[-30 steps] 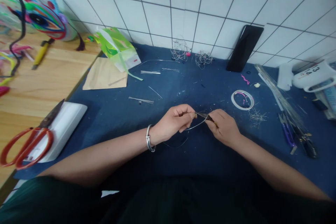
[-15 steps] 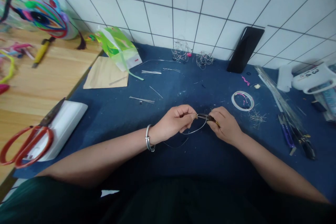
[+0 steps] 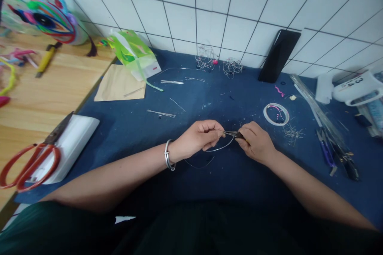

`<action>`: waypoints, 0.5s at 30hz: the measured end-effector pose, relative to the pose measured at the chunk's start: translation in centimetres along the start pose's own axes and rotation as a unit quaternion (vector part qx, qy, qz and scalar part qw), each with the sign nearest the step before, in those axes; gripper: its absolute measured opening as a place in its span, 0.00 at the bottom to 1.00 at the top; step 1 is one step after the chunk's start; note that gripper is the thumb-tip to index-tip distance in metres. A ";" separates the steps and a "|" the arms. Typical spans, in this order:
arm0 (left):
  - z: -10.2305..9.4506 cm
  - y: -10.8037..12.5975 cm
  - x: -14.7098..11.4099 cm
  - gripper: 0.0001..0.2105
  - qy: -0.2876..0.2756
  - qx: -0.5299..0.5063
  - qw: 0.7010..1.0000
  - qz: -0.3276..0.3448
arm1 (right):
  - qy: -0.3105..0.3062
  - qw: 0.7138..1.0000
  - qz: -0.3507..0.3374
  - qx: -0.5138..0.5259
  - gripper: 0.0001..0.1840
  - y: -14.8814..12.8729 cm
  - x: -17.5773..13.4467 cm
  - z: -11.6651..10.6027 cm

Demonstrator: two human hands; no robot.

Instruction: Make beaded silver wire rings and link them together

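My left hand (image 3: 206, 137) pinches a thin silvery wire (image 3: 223, 148), which bows down in a curve between my two hands. Wrapped in my right hand (image 3: 256, 142) is a pair of pliers (image 3: 236, 134); their jaws point left and reach the fingertips of my left hand, where the wire's end is. The exact grip of the jaws on the wire is too small to make out. Below my hands another thin wire (image 3: 199, 166) lies curved on the dark blue cloth (image 3: 179, 143).
Wire bits (image 3: 293, 133), a white ring (image 3: 265, 115) and purple-handled cutters (image 3: 327, 151) lie right. Straight wires (image 3: 161, 113) lie left. Tangled wire (image 3: 206, 59) and a black phone (image 3: 279, 55) are along the tiled wall. Red-handled scissors (image 3: 55, 163) rest on a white box (image 3: 79, 143).
The pliers' jaws and the wire have shifted very slightly between my hands. Both hands stay in nearly the same place, with the same holds.
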State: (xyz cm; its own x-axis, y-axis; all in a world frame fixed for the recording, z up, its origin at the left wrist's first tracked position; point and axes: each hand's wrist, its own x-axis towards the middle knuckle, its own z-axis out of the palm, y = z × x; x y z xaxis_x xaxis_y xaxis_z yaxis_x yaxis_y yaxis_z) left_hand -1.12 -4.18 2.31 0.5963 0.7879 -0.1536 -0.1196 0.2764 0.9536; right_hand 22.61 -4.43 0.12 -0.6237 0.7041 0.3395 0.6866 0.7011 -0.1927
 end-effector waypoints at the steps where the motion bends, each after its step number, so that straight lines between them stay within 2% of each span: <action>1: 0.0 0.0 0.0 0.06 -0.002 -0.002 1.000 -0.001 | 0.000 1.000 -0.002 -0.002 0.08 0.0 0.0 0.0; 15: 0.0 -0.3 0.0 0.06 -0.013 -0.013 1.000 0.003 | -0.017 1.000 -0.001 0.021 0.08 -0.1 -0.2 0.3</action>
State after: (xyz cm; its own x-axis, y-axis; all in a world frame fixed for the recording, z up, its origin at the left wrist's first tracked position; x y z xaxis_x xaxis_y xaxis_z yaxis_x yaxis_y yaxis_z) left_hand -1.11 -4.25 2.04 0.6159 0.7753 -0.1400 -0.1448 0.2861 0.9472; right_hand 22.57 -4.62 -0.19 -0.6380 0.7057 0.3081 0.6697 0.7060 -0.2302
